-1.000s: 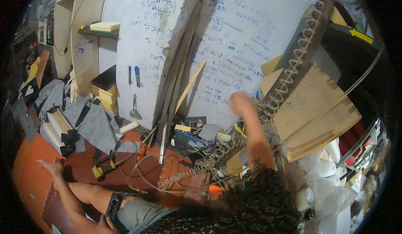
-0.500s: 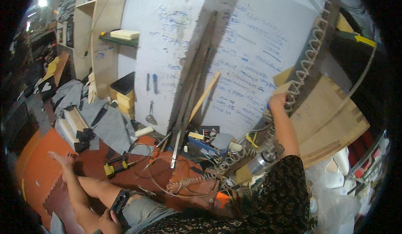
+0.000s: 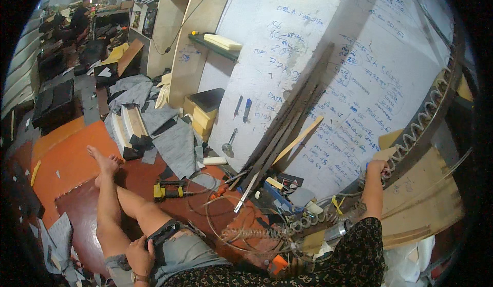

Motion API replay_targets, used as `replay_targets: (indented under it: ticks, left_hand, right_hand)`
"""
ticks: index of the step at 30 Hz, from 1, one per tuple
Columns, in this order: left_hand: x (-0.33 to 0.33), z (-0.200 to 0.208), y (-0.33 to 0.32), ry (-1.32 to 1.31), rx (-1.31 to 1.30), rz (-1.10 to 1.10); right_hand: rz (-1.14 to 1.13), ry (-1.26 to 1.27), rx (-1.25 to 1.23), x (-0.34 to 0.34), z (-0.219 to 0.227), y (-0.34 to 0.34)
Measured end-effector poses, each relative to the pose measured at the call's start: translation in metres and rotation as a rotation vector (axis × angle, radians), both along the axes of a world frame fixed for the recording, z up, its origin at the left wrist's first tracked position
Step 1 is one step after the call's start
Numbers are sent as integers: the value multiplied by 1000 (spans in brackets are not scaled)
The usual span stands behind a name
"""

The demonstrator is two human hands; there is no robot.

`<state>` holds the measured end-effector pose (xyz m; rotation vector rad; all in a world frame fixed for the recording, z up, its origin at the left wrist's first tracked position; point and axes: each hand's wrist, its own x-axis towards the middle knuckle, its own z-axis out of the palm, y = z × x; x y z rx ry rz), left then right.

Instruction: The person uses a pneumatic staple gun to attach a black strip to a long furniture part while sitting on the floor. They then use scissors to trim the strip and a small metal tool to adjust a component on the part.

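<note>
My left hand rests low over my thigh, its fingers curled at the near end of a black, flat, elongated object lying across my leg. What kind of object it is, I cannot make out. My right arm reaches out to the right, and my right hand is closed on a clear coiled hose that hangs along a dark upright. A small blue bit shows at the wrist side of that hand. Below that forearm is a silver metal cylinder, with more coiled hose next to it.
A yellow-and-black tool lies on the red-brown floor sheet. Dark strips and a wooden stick lean on the written-on white wall. A blue tray holds small items. Grey cloth and foam blocks lie left; cardboard stands right.
The view has swung left and down, so everything sits further right and lower in it. My right hand stays at the coiled hose, and my left hand remains at the black object.
</note>
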<state>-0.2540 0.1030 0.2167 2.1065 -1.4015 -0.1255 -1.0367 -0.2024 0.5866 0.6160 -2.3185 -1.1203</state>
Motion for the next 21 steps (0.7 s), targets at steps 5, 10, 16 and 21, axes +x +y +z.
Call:
replay_targets:
  ticks: [5, 10, 16, 21]
  left_hand:
    - [-2, -7, 3, -9, -12, -9]
    - [-4, -8, 0, 10, 14, -12]
    - [8, 4, 6, -4, 45, 29]
    - [2, -5, 0, 33, -10, 5]
  right_hand:
    - [-17, -90, 19, 3, 3, 5]
    - [-28, -169, 32, -8, 9, 17]
    - [-17, -321, -76, 35, -13, 8]
    - [239, -24, -356, -24, 3, 3]
